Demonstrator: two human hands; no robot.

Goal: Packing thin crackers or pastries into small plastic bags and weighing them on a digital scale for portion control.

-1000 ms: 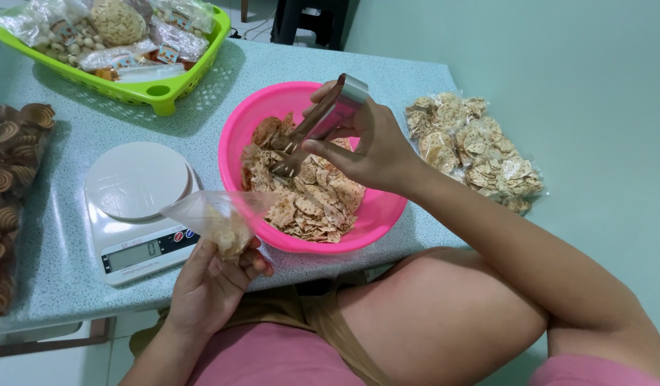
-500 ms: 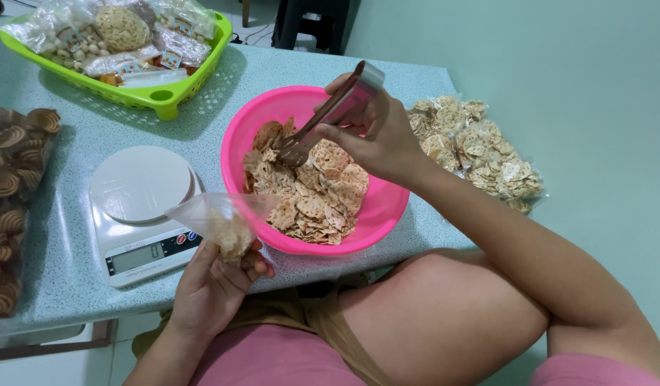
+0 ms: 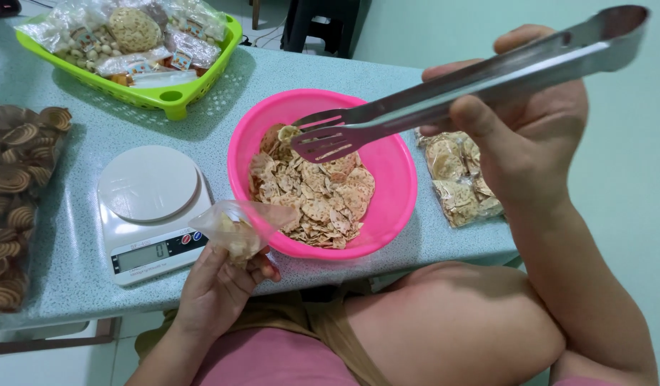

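Note:
My right hand point(image 3: 530, 136) grips a pair of metal tongs point(image 3: 459, 89), lifted high above the pink bowl point(image 3: 398, 179). The tongs' slotted tips hover over the bowl with nothing clearly held between them. The bowl is filled with thin brown crackers point(image 3: 316, 200). My left hand point(image 3: 219, 289) holds a small clear plastic bag point(image 3: 237, 225) at the table's near edge, with a few crackers inside, its mouth against the bowl's rim.
A white digital kitchen scale point(image 3: 148, 211) stands left of the bowl. A green basket point(image 3: 169, 100) of packed snacks sits at the back left. Bags of round brown snacks point(image 3: 12, 200) lie far left, packed cracker bags point(image 3: 459, 182) right of the bowl.
My right hand has lifted the tongs up out of the crackers and toward the camera. My left hand and the bag have stayed in place.

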